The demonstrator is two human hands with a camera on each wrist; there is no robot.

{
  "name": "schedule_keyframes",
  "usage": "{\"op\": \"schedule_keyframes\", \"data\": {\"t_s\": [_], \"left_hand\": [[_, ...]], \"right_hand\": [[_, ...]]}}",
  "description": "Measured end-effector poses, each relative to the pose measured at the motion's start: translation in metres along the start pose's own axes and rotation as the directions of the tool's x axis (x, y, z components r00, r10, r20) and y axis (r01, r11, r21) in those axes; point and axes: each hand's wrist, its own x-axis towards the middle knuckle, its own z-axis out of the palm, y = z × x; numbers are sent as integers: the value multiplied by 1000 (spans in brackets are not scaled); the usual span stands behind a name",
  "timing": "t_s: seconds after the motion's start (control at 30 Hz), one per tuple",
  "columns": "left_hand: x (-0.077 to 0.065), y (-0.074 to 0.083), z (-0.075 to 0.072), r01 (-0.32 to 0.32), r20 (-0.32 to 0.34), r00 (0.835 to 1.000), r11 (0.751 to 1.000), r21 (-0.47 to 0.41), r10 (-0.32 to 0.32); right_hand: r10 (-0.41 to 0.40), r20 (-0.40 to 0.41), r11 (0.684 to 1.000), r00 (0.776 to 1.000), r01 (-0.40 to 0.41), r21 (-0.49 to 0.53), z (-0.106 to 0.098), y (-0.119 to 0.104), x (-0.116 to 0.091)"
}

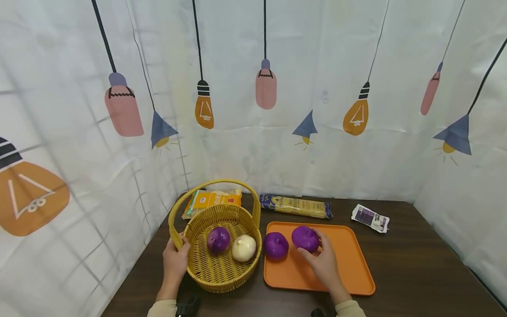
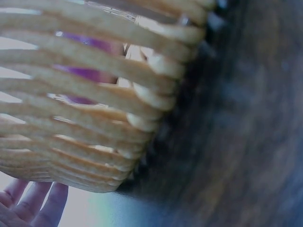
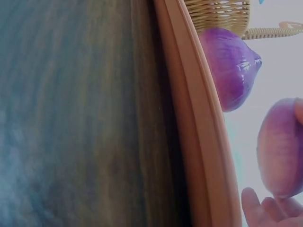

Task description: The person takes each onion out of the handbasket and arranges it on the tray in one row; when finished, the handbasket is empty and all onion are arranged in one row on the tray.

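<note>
With thumb and fingers, my right hand [image 1: 325, 264] grips a purple onion [image 1: 305, 239] over the orange tray [image 1: 344, 277]. In the right wrist view that onion [image 3: 281, 149] is held up off the tray. Another purple onion [image 1: 276, 245] sits at the tray's left side. My left hand [image 1: 175, 259] holds the yellow woven basket [image 1: 222, 284] at its left side, by the foot of the handle. Inside the basket lie a purple onion [image 1: 218, 240] and a white onion [image 1: 244, 248]. Through the weave, the left wrist view shows some purple [image 2: 85, 71].
Behind the basket lies an orange and yellow food packet [image 1: 215, 199]. A long pack of noodles [image 1: 297, 206] lies behind the tray, and a small white and purple packet [image 1: 370, 218] at the back right. Patterned curtains [image 1: 237, 154] surround the dark table [image 1: 416, 264].
</note>
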Motion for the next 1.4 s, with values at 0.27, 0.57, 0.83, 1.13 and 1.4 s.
{"op": "schedule_keyframes", "data": {"t_s": [0.27, 0.57, 0.83, 1.13, 1.4], "left_hand": [[0, 0, -1, -4, 13, 1000, 1000, -11, 4], [-1, 2, 0, -10, -3, 1000, 1000, 3, 10], [0, 2, 1, -5, -12, 1000, 1000, 1, 5], [0, 1, 1, -2, -14, 1000, 1000, 4, 2], [1, 1, 1, -7, -21, 1000, 1000, 2, 7]], "right_hand": [[68, 8, 994, 998, -67, -85, 1, 7, 0], [127, 53, 984, 991, -118, -135, 3, 15, 0], [132, 61, 980, 989, -121, -159, 2, 15, 1], [124, 71, 978, 990, -110, -177, 3, 17, 1], [126, 98, 982, 987, -110, -154, 2, 14, 0]]}}
